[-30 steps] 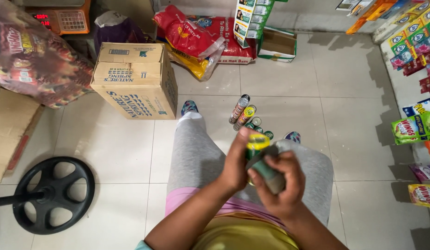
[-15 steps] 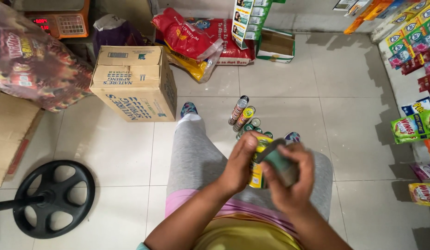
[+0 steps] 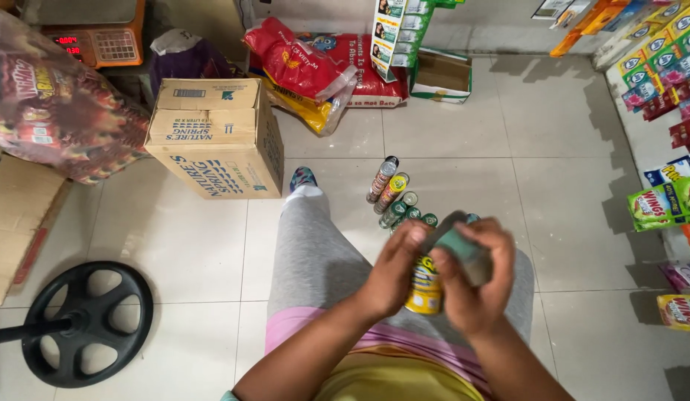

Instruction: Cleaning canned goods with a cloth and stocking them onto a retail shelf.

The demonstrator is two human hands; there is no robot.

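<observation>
Round yellow can (image 3: 425,286), soft green cloth (image 3: 463,251), both hands

I see a pale tiled floor (image 3: 463,171). A cardboard box (image 3: 211,137) stands on it; behind the box, an orange scale (image 3: 100,37); right of it, red sacks (image 3: 315,67); left and nearer, a black round fan base (image 3: 85,323).

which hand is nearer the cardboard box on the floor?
Left. The left hand grips the yellow can on the side facing the cardboard box. The right hand, holding a green cloth, sits beyond the can, farther from the box.
</observation>
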